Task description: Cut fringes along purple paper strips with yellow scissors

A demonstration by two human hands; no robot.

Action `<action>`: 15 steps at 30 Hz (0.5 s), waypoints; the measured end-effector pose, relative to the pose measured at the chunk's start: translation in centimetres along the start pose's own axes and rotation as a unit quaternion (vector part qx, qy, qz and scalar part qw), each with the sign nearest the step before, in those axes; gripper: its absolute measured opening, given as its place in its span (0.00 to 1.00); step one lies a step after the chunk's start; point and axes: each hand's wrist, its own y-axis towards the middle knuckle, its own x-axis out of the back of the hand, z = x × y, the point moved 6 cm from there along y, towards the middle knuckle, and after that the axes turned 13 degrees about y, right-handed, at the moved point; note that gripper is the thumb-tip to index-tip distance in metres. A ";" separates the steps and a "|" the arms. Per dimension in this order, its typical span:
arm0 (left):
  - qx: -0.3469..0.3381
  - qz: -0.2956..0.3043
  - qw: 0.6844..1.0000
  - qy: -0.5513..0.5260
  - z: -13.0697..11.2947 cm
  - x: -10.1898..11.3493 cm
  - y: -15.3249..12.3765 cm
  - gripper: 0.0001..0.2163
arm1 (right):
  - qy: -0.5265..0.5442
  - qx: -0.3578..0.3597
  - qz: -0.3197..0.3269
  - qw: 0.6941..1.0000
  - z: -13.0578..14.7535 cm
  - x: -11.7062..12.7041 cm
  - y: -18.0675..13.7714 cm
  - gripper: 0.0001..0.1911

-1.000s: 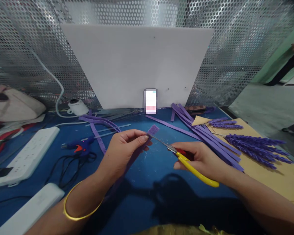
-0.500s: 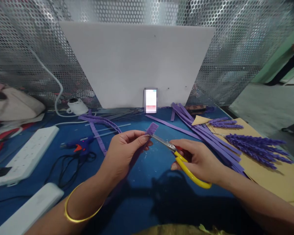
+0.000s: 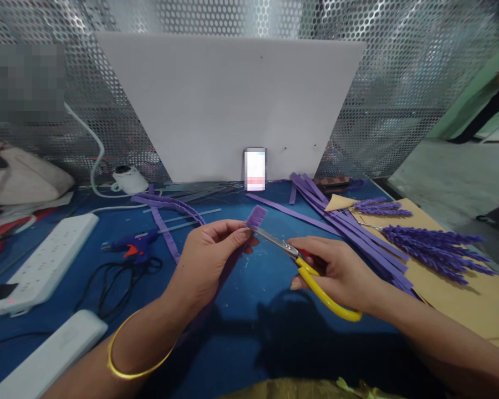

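Observation:
Between thumb and fingers, my left hand [image 3: 216, 252] pinches a purple paper strip [image 3: 256, 216]. The strip's free end sticks up past the fingertips and shows a row of fine cuts; its other end hangs down behind my wrist. My right hand [image 3: 336, 269] grips a pair of scissors [image 3: 289, 248] with yellow handles. The blades reach left to the strip's edge, right beside my left thumb, and look nearly closed. Under both hands lies the blue tabletop [image 3: 249, 277].
Left: a blue glue gun [image 3: 137, 246] with its cord, power strips [image 3: 45, 266], fringed purple strips [image 3: 166, 227]. Right: a pile of purple strips [image 3: 353, 233], purple flower sprigs [image 3: 436, 249] on brown paper [image 3: 478, 310]. A phone [image 3: 255, 169] leans on the white board [image 3: 228, 105].
The view has shifted very slightly. The scissor blades sit a touch lower along the strip's edge, and the scissors' handles have spread a little. Both hands keep their holds.

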 end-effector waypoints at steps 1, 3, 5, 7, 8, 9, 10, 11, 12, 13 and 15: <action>0.001 -0.001 1.000 0.003 0.0 0.0 0.0 0.08 | 0.005 -0.004 0.004 1.000 0.0 0.0 0.0 0.24; 0.001 -0.004 1.000 0.006 0.0 0.1 -0.1 0.08 | 0.012 -0.005 0.005 1.000 0.1 0.1 0.0 0.23; 0.001 0.000 1.000 0.005 0.0 0.0 -0.1 0.09 | 0.017 -0.004 0.008 1.000 0.1 0.1 0.0 0.21; 0.003 0.002 1.000 0.004 0.0 0.0 -0.1 0.09 | 0.019 -0.002 0.011 1.000 0.1 0.1 -0.1 0.21; 0.004 0.001 1.000 0.005 0.0 0.0 0.0 0.09 | 0.017 0.000 0.012 1.000 0.1 0.1 -0.1 0.21; 0.005 0.002 1.000 0.007 0.0 0.0 0.0 0.09 | 0.015 0.002 0.012 1.000 0.1 0.0 -0.1 0.21; 0.004 0.002 1.000 0.009 -0.1 0.0 0.0 0.09 | 0.011 0.004 0.012 1.000 0.1 0.0 -0.2 0.21; 0.003 0.002 1.000 0.011 -0.1 0.0 0.0 0.09 | 0.009 0.006 0.012 1.000 0.1 0.0 -0.2 0.21; 0.000 0.003 1.000 0.011 -0.2 0.0 0.0 0.08 | 0.007 0.007 0.012 1.000 0.2 0.0 -0.2 0.21; -0.001 0.004 1.000 0.012 -0.2 0.0 0.0 0.08 | 0.006 0.008 0.012 1.000 0.2 0.0 -0.2 0.21; -0.001 0.007 1.000 0.012 -0.3 0.0 0.0 0.07 | 0.001 0.012 0.009 1.000 0.3 0.0 -0.2 0.21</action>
